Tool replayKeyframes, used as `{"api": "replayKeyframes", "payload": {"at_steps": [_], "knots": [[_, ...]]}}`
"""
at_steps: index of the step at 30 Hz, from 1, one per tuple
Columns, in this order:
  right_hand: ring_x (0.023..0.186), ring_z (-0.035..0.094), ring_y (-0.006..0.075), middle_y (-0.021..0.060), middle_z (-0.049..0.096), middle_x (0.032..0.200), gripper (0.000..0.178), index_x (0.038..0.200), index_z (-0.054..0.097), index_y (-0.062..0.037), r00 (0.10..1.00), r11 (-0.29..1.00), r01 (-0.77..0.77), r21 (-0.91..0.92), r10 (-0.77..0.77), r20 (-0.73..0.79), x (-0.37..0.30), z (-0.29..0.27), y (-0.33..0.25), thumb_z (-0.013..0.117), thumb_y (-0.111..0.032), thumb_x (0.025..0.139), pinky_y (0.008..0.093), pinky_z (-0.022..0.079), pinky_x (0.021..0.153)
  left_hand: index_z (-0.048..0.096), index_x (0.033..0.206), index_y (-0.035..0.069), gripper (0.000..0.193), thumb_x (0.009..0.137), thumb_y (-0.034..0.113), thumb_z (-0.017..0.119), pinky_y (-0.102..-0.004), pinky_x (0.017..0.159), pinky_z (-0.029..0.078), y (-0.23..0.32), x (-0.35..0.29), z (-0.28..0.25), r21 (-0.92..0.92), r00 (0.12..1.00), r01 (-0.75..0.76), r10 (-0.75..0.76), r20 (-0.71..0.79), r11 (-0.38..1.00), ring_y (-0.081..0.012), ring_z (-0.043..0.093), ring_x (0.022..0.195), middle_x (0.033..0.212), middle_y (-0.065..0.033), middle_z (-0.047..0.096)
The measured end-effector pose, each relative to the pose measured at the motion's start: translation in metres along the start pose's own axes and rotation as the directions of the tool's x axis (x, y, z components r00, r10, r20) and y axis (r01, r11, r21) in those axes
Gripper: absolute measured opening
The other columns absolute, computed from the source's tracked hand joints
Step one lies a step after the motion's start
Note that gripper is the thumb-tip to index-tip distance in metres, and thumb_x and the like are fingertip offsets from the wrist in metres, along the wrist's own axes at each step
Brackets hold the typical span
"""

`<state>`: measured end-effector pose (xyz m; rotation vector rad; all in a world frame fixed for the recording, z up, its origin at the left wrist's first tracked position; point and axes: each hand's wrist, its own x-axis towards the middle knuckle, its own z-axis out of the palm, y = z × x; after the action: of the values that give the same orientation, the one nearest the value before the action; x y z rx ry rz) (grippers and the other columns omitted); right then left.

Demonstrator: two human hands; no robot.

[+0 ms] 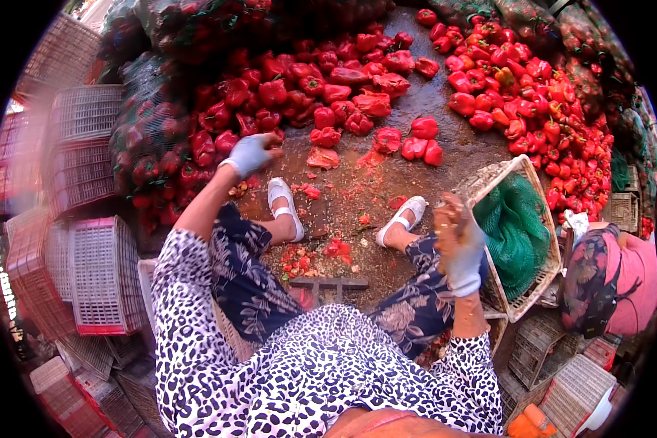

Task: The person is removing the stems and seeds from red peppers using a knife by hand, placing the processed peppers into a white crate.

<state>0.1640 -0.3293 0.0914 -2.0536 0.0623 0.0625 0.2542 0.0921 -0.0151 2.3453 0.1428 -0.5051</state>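
Observation:
My left hand (pixel 250 155), in a pale fabric glove with bare fingertips, is held out by the near edge of a heap of red bell peppers (pixel 299 80). Its fingers are apart and nothing shows in them. My right hand (pixel 460 252), gloved the same way, is raised beside a cream plastic crate (pixel 555 281) holding bunched green netting (pixel 515 233). Motion smears its fingers, so whether anything is in them cannot be made out. A few loose peppers (pixel 423 139) and a split pepper (pixel 323 158) lie on the wet floor between the heaps.
A second heap of red peppers (pixel 547 109) spreads at the right. Filled mesh sacks (pixel 150 124) stand at the left and back. Stacked plastic crates (pixel 102 274) line the left side. Seeds and pepper scraps (pixel 306 259) litter the floor by my feet. Another person (pixel 620 285) bends at the right.

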Motion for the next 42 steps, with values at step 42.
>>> {"api": "replayKeyframes", "payload": {"at_steps": [42], "knots": [[0.055,0.052,0.0074,0.0027,0.062,0.088,0.044,0.115,0.057,-0.0039,0.828,0.724,-0.499,0.476,0.236,0.509,0.068,0.086,0.052,0.071,-0.03,0.082,0.0214,0.042,0.047,0.028,0.145,0.002,0.091,0.071,0.014,0.078,-0.034,0.11,0.032,0.114,-0.022,0.148,-0.841,0.903,-0.264,0.428,-0.043,0.472,-0.0185,0.035,0.134,0.143,-0.0128,0.037]]}}
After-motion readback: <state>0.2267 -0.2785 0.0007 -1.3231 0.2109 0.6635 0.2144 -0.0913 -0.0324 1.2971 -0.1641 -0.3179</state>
